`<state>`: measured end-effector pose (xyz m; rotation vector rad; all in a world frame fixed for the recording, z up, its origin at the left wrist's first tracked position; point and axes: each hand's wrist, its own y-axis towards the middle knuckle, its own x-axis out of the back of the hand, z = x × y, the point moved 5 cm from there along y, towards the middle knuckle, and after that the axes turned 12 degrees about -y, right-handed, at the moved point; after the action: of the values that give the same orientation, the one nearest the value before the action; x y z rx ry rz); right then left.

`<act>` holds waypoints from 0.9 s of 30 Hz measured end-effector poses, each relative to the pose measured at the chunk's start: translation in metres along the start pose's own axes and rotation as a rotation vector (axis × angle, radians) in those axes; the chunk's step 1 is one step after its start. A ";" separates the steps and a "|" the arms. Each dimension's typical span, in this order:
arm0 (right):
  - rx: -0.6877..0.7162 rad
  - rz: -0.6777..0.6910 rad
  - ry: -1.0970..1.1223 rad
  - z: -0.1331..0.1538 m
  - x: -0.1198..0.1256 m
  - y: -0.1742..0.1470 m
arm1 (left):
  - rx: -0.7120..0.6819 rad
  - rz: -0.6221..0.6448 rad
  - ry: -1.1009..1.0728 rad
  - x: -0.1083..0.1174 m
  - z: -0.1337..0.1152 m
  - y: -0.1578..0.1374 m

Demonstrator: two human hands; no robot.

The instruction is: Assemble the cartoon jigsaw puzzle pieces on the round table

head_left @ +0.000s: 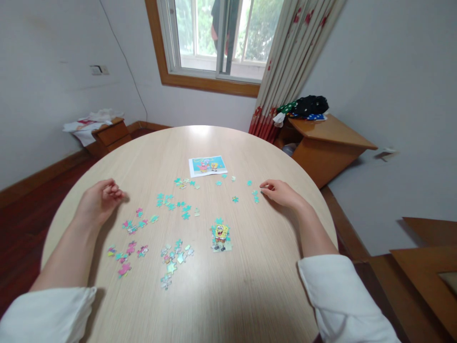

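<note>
My left hand point(103, 199) rests at the table's left side with its fingers curled in, and nothing shows in them. My right hand point(280, 191) is on the right, thumb and fingertips brought together in a pinch. A small dark speck shows at those fingertips, too small to name. Just left of them lie joined teal puzzle pieces point(255, 196) and a single teal piece point(249, 183). An assembled puzzle section point(221, 236) with a yellow square cartoon figure lies nearer me. Loose teal pieces point(171, 206) are spread in the middle, and pink pieces point(131, 247) sit at the left.
A printed reference picture point(208, 166) lies flat toward the back of the round wooden table point(264, 295). Pale and teal pieces point(172, 268) form a front cluster. A wooden cabinet point(324, 143) with cloths stands behind at right, beside a curtain point(285, 62).
</note>
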<state>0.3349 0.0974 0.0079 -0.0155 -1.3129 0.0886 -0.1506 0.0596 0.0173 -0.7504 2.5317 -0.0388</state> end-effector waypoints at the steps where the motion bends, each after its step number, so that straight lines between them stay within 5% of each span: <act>1: 0.001 -0.001 -0.001 0.000 0.000 0.000 | 0.001 0.005 0.032 0.000 0.002 0.002; 9: 0.016 -0.004 -0.008 -0.002 -0.002 0.001 | -0.209 0.140 0.501 -0.023 0.017 -0.012; 16: 0.010 -0.007 -0.013 -0.002 -0.002 0.002 | -0.410 0.536 0.948 -0.071 0.048 -0.042; 27: 0.009 -0.005 -0.008 -0.003 -0.002 0.002 | -0.484 0.624 1.028 -0.072 0.060 -0.042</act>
<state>0.3370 0.0998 0.0048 -0.0040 -1.3206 0.0899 -0.0493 0.0679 0.0041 0.0054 3.7219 0.5453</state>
